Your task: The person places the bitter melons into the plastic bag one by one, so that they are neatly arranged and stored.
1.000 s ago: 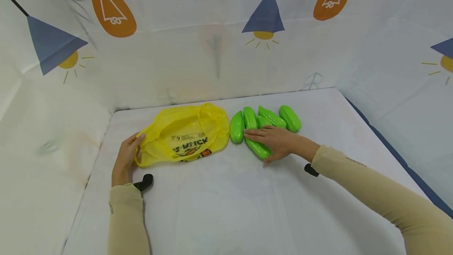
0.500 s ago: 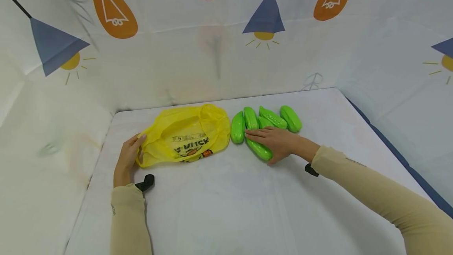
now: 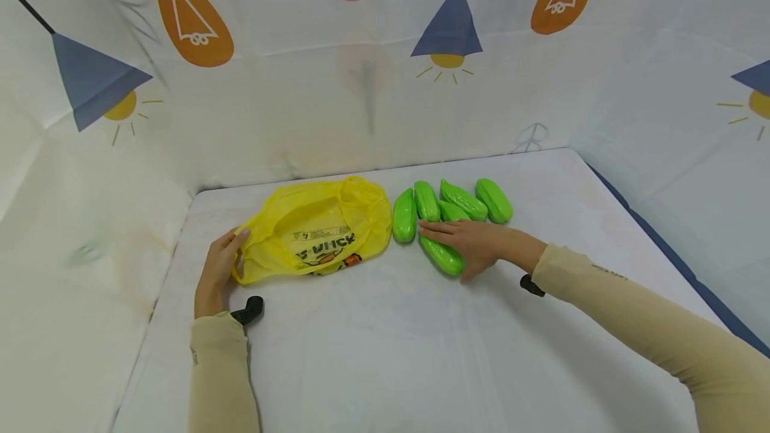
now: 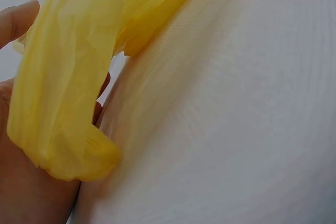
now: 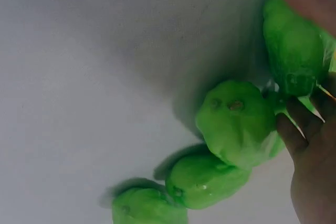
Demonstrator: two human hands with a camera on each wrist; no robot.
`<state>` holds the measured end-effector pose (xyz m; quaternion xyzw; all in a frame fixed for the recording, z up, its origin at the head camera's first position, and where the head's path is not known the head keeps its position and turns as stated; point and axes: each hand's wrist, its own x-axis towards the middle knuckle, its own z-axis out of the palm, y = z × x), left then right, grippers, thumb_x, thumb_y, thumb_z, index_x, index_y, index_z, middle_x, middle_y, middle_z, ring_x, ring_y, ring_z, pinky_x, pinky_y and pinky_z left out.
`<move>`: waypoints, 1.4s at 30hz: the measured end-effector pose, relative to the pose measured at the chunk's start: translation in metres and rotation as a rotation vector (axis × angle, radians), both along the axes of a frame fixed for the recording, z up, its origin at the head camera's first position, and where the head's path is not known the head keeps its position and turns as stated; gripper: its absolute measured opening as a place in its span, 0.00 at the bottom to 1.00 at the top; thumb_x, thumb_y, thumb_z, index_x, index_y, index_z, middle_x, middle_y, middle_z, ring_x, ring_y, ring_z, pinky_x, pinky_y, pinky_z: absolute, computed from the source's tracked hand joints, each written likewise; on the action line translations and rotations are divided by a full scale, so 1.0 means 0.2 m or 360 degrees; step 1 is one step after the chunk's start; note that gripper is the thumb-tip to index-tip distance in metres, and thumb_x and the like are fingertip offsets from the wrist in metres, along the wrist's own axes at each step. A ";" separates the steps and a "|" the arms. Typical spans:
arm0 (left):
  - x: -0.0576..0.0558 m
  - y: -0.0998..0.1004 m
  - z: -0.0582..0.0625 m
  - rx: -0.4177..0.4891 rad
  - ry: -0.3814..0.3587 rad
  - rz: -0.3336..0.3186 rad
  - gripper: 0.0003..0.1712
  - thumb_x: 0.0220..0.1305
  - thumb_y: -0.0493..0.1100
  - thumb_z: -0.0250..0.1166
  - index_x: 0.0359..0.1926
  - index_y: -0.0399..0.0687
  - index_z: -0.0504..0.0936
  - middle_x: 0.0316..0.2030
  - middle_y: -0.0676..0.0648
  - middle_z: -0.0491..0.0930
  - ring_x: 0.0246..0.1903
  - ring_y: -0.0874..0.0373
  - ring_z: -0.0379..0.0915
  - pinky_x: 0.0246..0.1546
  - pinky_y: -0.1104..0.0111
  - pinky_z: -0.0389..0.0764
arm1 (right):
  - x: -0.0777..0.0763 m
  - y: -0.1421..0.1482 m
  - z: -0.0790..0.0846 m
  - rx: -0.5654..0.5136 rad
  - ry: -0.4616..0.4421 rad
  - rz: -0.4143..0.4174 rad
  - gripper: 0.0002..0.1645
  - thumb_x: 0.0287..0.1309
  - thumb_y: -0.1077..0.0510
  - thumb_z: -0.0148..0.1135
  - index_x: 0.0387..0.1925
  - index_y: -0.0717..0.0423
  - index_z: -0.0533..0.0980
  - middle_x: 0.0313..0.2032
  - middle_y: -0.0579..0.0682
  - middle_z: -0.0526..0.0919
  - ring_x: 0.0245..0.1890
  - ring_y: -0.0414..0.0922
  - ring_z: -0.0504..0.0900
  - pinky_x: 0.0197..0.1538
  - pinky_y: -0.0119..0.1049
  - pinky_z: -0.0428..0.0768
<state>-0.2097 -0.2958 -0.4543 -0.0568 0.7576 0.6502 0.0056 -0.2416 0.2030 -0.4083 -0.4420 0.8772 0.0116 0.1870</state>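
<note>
1. My left hand point(image 3: 218, 264) grips the edge of the yellow plastic bag point(image 3: 325, 229); thumb one side, fingers the other. In the left wrist view I see a fold of bag hanging across the palm.
2. My right hand point(image 3: 472, 242) lies across the front green vegetable point(image 3: 442, 257): fingers fairly straight, thumb spread apart toward the near side. Touching; I don't see fingers curled round it.
3. Bag location: lying on the left half of the white table point(image 3: 361, 353), near the back edge. Black lettering plus an orange patch on its lower part.
4. I count six glossy green vegetables, bunched right of the bag. Leftmost vegetable point(image 3: 404, 216) sits just beside the bag; can't tell if they touch. Rightmost vegetable point(image 3: 494, 201) lies at the far end, tilted.
5. One small vegetable point(image 3: 452, 211) is partly hidden by my right hand.
6. Beige sleeves point(image 3: 219, 373) on both arms, black device point(image 3: 248, 311) at the left wrist.
7. Behind: white sheet point(image 3: 271, 105) printed with blue lamps point(image 3: 448, 22) and orange bulbs point(image 3: 195, 22).
</note>
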 end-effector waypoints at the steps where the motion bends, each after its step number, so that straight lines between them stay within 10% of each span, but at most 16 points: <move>1: 0.00 0.00 0.00 -0.0007 -0.0003 -0.0001 0.08 0.74 0.49 0.55 0.36 0.63 0.80 0.16 0.57 0.68 0.15 0.65 0.65 0.18 0.73 0.71 | 0.00 0.00 0.00 0.0005 0.0004 0.0004 0.70 0.43 0.42 0.79 0.77 0.54 0.44 0.78 0.51 0.43 0.74 0.55 0.55 0.70 0.56 0.60; 14: 0.01 -0.01 0.00 -0.0016 -0.0042 0.0021 0.08 0.74 0.50 0.55 0.37 0.62 0.79 0.14 0.56 0.66 0.14 0.64 0.63 0.17 0.73 0.69 | 0.00 -0.02 0.01 -0.0080 0.0162 0.0090 0.67 0.43 0.40 0.78 0.76 0.56 0.49 0.77 0.52 0.48 0.73 0.53 0.59 0.69 0.54 0.64; 28: -0.02 -0.06 -0.08 -0.0100 -0.0041 0.0042 0.07 0.73 0.53 0.56 0.42 0.62 0.80 0.26 0.63 0.74 0.27 0.69 0.70 0.28 0.77 0.74 | -0.09 -0.17 0.21 -0.0225 0.0343 0.0089 0.68 0.42 0.44 0.78 0.77 0.53 0.47 0.77 0.50 0.47 0.73 0.55 0.59 0.69 0.63 0.58; 42: -0.06 -0.07 -0.12 -0.0339 -0.0025 0.0023 0.37 0.73 0.61 0.52 0.63 0.32 0.70 0.36 0.70 0.72 0.40 0.71 0.66 0.42 0.81 0.69 | -0.14 -0.61 0.23 -0.0208 0.0306 0.0303 0.67 0.49 0.40 0.73 0.78 0.51 0.42 0.78 0.49 0.40 0.76 0.51 0.51 0.72 0.55 0.58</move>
